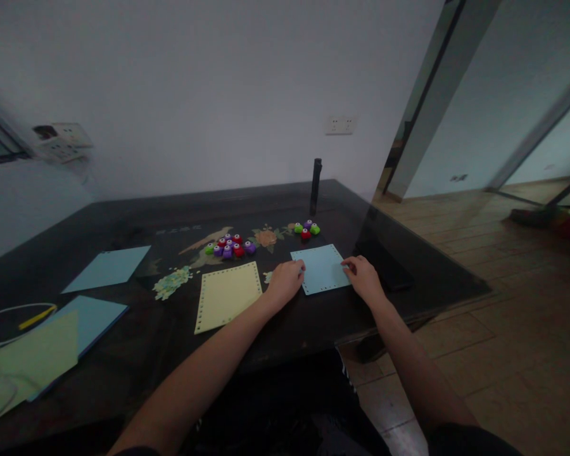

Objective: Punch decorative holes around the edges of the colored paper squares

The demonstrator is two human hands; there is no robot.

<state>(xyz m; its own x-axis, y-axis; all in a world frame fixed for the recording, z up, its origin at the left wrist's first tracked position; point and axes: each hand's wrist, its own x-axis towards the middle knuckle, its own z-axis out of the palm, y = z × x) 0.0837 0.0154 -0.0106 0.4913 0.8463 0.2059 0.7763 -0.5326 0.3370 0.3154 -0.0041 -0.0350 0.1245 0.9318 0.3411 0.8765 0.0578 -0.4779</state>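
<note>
A light blue sheet of paper (pixel 323 273) with small holes punched along its edges lies on the dark table in front of me. My left hand (pixel 287 278) is closed at its left edge, fingers curled onto the paper. At the right edge, my right hand (pixel 362 273) pinches the sheet between thumb and fingers. To the left of my left hand rests a pale yellow sheet (pixel 228 294) with holes along its sides, partly covered by my left forearm. Little paper punchings (pixel 173 282) are heaped farther left.
Several eye-topped hole punches in red, purple and green (pixel 228 247) cluster behind the yellow sheet; a smaller group (pixel 306 229) sits behind the blue one. A black upright object (pixel 316 187) stands at the back. Blue paper (pixel 107 266) and a yellow sheet (pixel 38 358) lie at left.
</note>
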